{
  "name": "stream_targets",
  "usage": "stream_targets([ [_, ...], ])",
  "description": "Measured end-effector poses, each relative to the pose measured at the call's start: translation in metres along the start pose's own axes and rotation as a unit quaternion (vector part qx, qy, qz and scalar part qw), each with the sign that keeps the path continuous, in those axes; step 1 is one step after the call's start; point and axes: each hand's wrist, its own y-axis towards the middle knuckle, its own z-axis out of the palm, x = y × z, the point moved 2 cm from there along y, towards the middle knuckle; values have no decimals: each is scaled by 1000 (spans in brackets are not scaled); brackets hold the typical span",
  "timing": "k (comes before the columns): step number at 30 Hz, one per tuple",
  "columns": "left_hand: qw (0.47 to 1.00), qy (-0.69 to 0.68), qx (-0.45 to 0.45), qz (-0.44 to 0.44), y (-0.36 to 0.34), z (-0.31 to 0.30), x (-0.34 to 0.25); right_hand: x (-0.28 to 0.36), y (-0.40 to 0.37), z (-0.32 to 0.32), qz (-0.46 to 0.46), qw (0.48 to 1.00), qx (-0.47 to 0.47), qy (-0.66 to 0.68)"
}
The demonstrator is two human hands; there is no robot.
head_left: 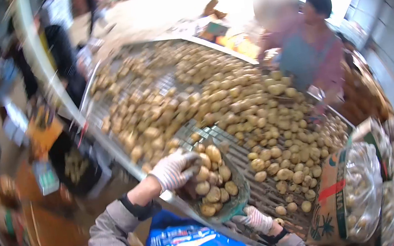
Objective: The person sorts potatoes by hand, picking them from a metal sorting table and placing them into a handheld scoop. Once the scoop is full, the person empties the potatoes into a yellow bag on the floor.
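Observation:
A green scoop (243, 198) piled with potatoes (214, 194) rests low over the slatted sorting table, close to my body. My right hand (257, 220), in a striped knit glove, is closed on the scoop's near end. At the scoop's left side is my left hand (176, 169), gloved the same way, its fingers curled against the potatoes there. What those fingers hold, if anything, is hidden. Many loose potatoes (234, 97) cover the table beyond the scoop, and bare slats (240, 154) show just past it.
A metal rail (125, 156) runs along the table's left side. Bagged potatoes in a printed sack (336, 199) stand at the right. Across the table is a co-worker (308, 50) in an apron. Cardboard boxes (44, 224) and a black crate (78, 163) are at the left.

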Motion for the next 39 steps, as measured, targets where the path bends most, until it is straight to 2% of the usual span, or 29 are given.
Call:
stream_targets([
  [1, 999, 2, -40, -33, -31, -7, 2, 41, -2, 7, 253, 963, 88, -9],
  [2, 993, 4, -84, -78, -64, -18, 2, 23, 10, 20, 82, 990, 105, -44],
  [4, 975, -1, -175, -136, -134, -30, 7, 49, 28, 65, 96, 984, 148, -22],
  [5, 961, -38, -212, -173, -171, -31, 15, 56, 34, 82, 197, 958, 209, -10],
  [8, 912, -64, -311, -260, -272, -18, 40, 62, 72, 138, 222, 899, 356, -125],
  [9, 892, -24, -357, -278, -313, -13, 48, 57, 82, 167, 236, 871, 394, -172],
  [11, 850, 19, -427, -309, -387, 3, 63, 62, 99, 232, 231, 812, 470, -257],
  [12, 825, -36, -465, -319, -424, 13, 69, 58, 104, 262, 236, 790, 494, -276],
  [14, 777, -38, -511, -364, -491, 40, 83, 53, 111, 324, 171, 755, 567, -282],
  [16, 736, -75, -540, -402, -557, 67, 102, 51, 109, 393, 185, 696, 630, -292],
  [17, 685, -167, -561, -435, -598, 104, 127, 52, 109, 427, 161, 665, 655, -321],
  [18, 611, -330, -622, -362, -638, 136, 145, 44, 102, 470, 85, 608, 698, -369],
  [19, 601, -351, -583, -419, -673, 152, 163, 27, 97, 510, -36, 529, 741, -413],
  [20, 517, -423, -568, -481, -697, 170, 172, 4, 87, 546, -144, 455, 763, -436],
  [21, 473, -431, -573, -512, -717, 194, 180, -17, 87, 577, -200, 419, 764, -448],
  [22, 461, -513, -472, -549, -746, 215, 184, -40, 79, 604, -249, 379, 758, -469],
  [23, 291, -520, -478, -645, -744, 212, 175, -68, 71, 632, -291, 337, 754, -483],
  [24, 326, -531, -511, -592, -820, 301, 231, -97, 60, 657, -322, 302, 749, -495],
  [26, 304, -539, -511, -596, -868, 346, 265, -137, 53, 684, -333, 277, 744, -508],
  [27, 300, -546, -509, -594, -865, 338, 267, -130, 54, 680, -330, 280, 742, -512],
  [29, 291, -555, -505, -593, -851, 323, 260, -103, 67, 650, -324, 321, 727, -513],
  [32, 288, -563, -497, -595, -841, 292, 263, -15, 79, 549, -319, 391, 696, -512],
  [33, 317, -684, -462, -467, -834, 287, 275, -2, 87, 515, -198, 538, 645, -505],
  [35, 330, -609, -479, -539, -755, 209, 255, 37, 92, 433, -12, 744, 529, -409],
  [36, 334, -570, -482, -575, -708, 163, 240, 70, 91, 389, 47, 810, 478, -336],
  [37, 438, -436, -512, -597, -697, 148, 265, 103, 87, 348, 85, 838, 460, -282],
  [38, 514, -272, -521, -625, -685, 133, 289, 122, 81, 308, 122, 864, 435, -224],
  [39, 592, -113, -516, -609, -654, 115, 314, 122, 73, 268, 150, 895, 380, -177],
])
